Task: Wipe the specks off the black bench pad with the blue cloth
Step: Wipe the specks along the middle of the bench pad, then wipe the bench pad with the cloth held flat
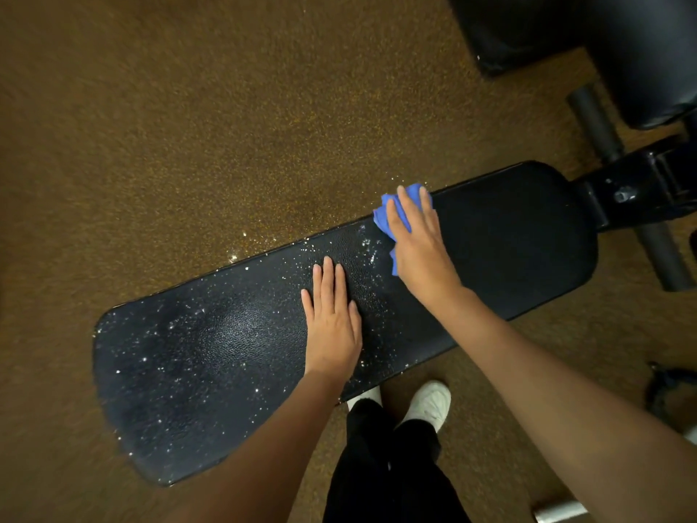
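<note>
Mid-wipe: right hand (415, 239) presses the blue cloth (392, 213) flat on the black bench pad (528, 235); left hand (332, 318) rests open, empty. Next, sweep leftward through the specks (169, 345) beyond it.

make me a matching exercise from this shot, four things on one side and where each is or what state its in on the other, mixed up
Things:
1. blue cloth
2. left hand
3. left part of the bench pad
4. right part of the bench pad

States:
A. dotted with white specks
B. pressed under the right hand at the pad's far edge
C. dark, with no specks showing
D. lying flat and empty on the pad, fingers together

Pairs: 1-B, 2-D, 3-A, 4-C
</note>
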A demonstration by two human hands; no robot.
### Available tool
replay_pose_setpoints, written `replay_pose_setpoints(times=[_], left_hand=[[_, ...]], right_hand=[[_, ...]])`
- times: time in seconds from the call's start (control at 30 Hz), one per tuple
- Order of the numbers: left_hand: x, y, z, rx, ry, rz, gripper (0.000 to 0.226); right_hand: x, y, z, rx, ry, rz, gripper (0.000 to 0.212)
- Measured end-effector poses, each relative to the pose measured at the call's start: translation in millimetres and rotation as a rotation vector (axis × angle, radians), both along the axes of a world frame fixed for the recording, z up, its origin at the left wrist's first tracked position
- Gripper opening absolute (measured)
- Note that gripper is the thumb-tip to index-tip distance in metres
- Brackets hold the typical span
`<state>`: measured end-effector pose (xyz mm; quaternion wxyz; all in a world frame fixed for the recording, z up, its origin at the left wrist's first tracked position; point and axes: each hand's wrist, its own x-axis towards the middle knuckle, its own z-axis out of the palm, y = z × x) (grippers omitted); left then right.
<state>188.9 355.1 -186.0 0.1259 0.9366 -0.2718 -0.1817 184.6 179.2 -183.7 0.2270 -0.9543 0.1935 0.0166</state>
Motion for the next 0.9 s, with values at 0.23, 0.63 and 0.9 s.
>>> replay_pose_setpoints(times=[0.23, 0.63, 0.9], left_hand=[[3, -8, 18, -0.216, 0.094, 0.159, 0.061], [18, -123, 20, 0.244, -0.044, 0.040, 0.065], [30, -111, 15, 0.294, -0.180, 0.007, 0.055]], right_hand=[[3, 21, 13, 0.240, -0.032, 0.173, 0.061], [-95, -16, 30, 0.144, 0.204, -0.156, 0.062], [-96, -12, 22, 0.101, 0.296, -0.104, 0.062]])
